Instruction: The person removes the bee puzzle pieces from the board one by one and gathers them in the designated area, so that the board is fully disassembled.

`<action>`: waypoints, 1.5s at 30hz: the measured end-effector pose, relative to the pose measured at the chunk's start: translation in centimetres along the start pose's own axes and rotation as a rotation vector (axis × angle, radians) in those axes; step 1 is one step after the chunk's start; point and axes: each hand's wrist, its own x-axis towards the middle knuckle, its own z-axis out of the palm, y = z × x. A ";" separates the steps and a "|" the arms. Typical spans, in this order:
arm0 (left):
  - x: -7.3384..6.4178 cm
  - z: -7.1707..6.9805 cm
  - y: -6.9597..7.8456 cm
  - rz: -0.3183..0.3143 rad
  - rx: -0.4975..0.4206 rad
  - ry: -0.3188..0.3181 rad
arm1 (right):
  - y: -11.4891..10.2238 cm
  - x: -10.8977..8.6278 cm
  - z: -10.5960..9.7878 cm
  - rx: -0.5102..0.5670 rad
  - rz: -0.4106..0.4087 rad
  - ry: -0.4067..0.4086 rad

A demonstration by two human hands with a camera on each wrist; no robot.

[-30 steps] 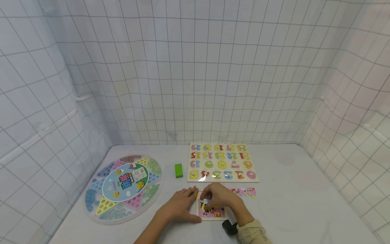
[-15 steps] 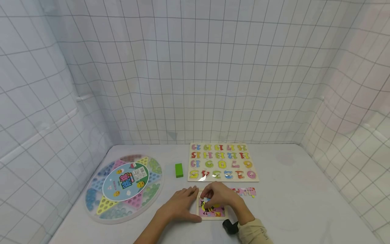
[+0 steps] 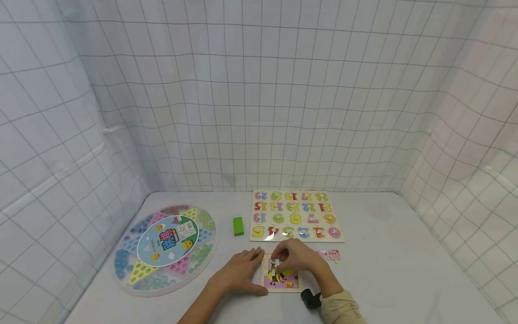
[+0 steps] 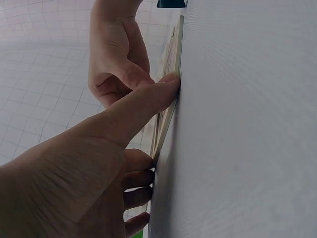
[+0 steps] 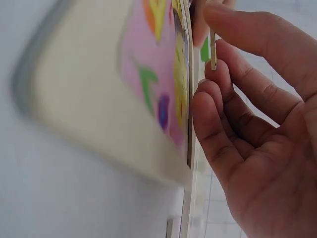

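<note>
A square wooden jigsaw puzzle (image 3: pixel 282 290) with a pink bee picture lies in front of the person. My left hand (image 3: pixel 239 275) rests along its left side, thumb at the near corner and fingertips by the far one, as the left wrist view also shows. Above the picture, my right hand (image 3: pixel 298 257) pinches a small thin puzzle piece (image 5: pixel 213 55) between thumb and forefinger. In the right wrist view the piece stands edge-on, apart from the board. Part of the bee picture is hidden under the right hand.
Behind the puzzle lies a wooden number board (image 3: pixel 296 225). Loose pink puzzle pieces (image 3: pixel 332 255) sit right of the right hand. A green block (image 3: pixel 238 226) and a round Chinese checkers board (image 3: pixel 174 265) are on the left. Gridded white cloth (image 3: pixel 259 112) encloses the table.
My right hand has shifted slightly right and away from the person, lifting the small piece off the picture; more of the bee shows. The left hand stays where it was.
</note>
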 end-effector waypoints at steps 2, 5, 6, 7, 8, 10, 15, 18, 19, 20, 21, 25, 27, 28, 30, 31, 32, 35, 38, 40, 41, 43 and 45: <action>0.0 0.0 0.0 -0.007 -0.004 -0.002 | 0.3 -0.2 -0.4 0.013 0.001 0.006; 0.1 -0.1 0.0 -0.015 -0.009 -0.002 | 0.8 -0.6 -0.9 0.019 -0.002 0.017; 0.1 -0.1 0.0 -0.017 -0.008 -0.001 | 1.0 -0.8 -1.0 0.021 -0.004 0.021; 0.1 -0.1 0.0 -0.018 -0.009 0.000 | 1.2 -0.9 -1.2 0.019 -0.002 0.023; 0.1 -0.2 0.0 -0.018 -0.009 0.001 | 1.4 -1.0 -1.3 0.015 -0.004 0.026; 0.1 -0.1 0.0 -0.018 -0.008 0.003 | 1.8 -1.4 -1.6 0.006 0.000 0.031; 0.1 0.0 0.0 -0.016 -0.004 0.002 | 2.5 -2.5 -2.4 0.018 0.016 0.048; 0.1 0.1 0.1 -0.017 -0.005 -0.005 | 3.0 -3.3 -3.0 0.030 0.022 0.054; 0.1 0.1 0.1 -0.018 -0.006 -0.008 | 3.1 -3.5 -3.2 0.029 0.025 0.055; 0.1 0.1 0.0 -0.017 -0.006 -0.009 | 3.3 -3.8 -3.4 0.020 0.024 0.057; 0.1 0.2 0.0 -0.017 -0.006 -0.010 | 3.5 -4.0 -3.5 0.017 0.027 0.057; 0.2 0.3 0.0 -0.019 -0.009 -0.012 | 4.1 -4.7 -4.0 0.009 0.036 0.059; 0.2 0.2 0.0 -0.019 -0.007 -0.011 | 4.4 -5.0 -4.2 0.005 0.045 0.058; 0.2 0.2 0.0 -0.019 -0.006 -0.010 | 4.5 -5.2 -4.2 0.009 0.048 0.059; 0.2 0.2 0.0 -0.019 -0.003 -0.010 | 4.7 -5.5 -4.3 0.002 0.055 0.059; 0.2 0.2 0.0 -0.021 -0.005 -0.012 | 4.8 -5.6 -4.4 0.001 0.058 0.058; 0.2 0.2 0.0 -0.019 -0.005 -0.012 | 4.9 -5.8 -4.4 -0.003 0.060 0.059; 0.2 0.3 0.0 -0.021 -0.016 -0.018 | 5.1 -6.0 -4.5 -0.013 0.059 0.054; 0.3 0.4 -0.1 -0.022 -0.020 -0.024 | 5.4 -6.1 -4.6 -0.019 0.057 0.047; 0.3 0.5 -0.1 -0.027 -0.020 -0.029 | 5.4 -6.1 -4.6 -0.021 0.058 0.042; 0.3 0.5 -0.1 -0.028 -0.017 -0.029 | 5.4 -6.1 -4.5 -0.021 0.058 0.041; 0.4 0.5 0.0 -0.030 -0.018 -0.030 | 5.4 -6.1 -4.5 -0.024 0.058 0.040; 0.4 0.4 0.1 -0.031 -0.018 -0.026 | 5.4 -6.1 -4.5 -0.026 0.055 0.041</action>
